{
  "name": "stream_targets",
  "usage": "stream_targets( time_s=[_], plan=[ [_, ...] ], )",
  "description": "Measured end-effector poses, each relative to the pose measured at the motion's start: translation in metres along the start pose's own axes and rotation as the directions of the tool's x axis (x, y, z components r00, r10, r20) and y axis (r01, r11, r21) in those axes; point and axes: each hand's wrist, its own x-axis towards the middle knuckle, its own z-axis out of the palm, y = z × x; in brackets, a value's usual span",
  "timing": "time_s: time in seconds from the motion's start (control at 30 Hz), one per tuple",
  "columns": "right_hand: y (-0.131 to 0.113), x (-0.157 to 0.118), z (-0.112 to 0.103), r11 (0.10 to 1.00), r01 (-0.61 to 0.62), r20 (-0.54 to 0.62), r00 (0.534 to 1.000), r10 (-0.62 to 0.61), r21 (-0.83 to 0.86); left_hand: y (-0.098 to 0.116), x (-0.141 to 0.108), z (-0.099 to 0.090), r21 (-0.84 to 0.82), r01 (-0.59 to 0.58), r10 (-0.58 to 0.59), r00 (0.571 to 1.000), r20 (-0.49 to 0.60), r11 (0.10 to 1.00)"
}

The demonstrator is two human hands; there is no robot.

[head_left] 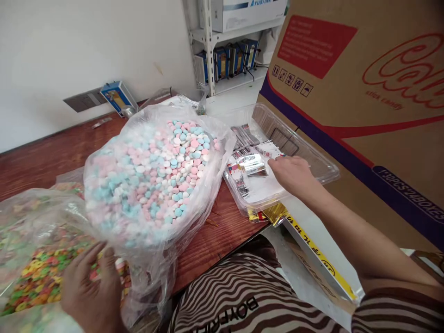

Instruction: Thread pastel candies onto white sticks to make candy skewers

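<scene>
My left hand (92, 289) is at the lower left, thumb and fingers apart, over a clear bag of small multicoloured ring candies (41, 273). Its fingertips are close to the lower edge of a larger clear plastic bag (204, 208) full of pink, blue and white tablet candies (187, 157). On the other side, my right hand (293, 173) reaches into a clear plastic tray (326, 173), fingers bent together; what they hold is hidden. Beside those fingers lie printed silver wrappers (253, 164) and thin white sticks (272, 149) on white paper.
A large cardboard carton (333, 101) rises behind the tray on the right. Yellow packaging (277, 212) sticks out below the tray. A blue box (118, 98) stands at the wall, and a metal shelf (239, 37) holds boxes at the back. The brown table (197, 259) ends before my lap.
</scene>
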Motion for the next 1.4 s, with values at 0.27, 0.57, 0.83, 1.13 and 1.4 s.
stream_targets(
  time_s=[0.27,0.57,0.83,1.13,1.4],
  plan=[
    [-0.039,-0.088,-0.036,0.989,-0.128,-0.617,0.773,0.148,0.077,0.110,-0.038,0.067,-0.472,0.553,0.044,0.616,0.786,0.687],
    [-0.131,-0.103,0.059,0.458,0.334,-0.175,0.919,-0.354,0.824,0.108,-0.040,0.096,-0.683,0.689,-0.141,0.722,0.678,0.241],
    [-0.146,-0.090,0.072,0.378,0.188,0.044,0.848,-0.528,0.907,0.091,-0.035,0.086,-0.620,0.700,-0.191,0.704,0.684,0.355],
    [-0.178,-0.077,0.038,0.177,0.369,-0.276,0.874,-0.399,0.912,0.083,-0.029,0.078,-0.611,0.614,-0.135,0.752,0.645,0.500],
    [-0.208,-0.016,0.014,-0.028,0.043,-0.050,0.923,-0.382,0.999,0.071,-0.007,0.095,-0.278,0.039,0.187,0.648,0.738,0.960]
  ],
)
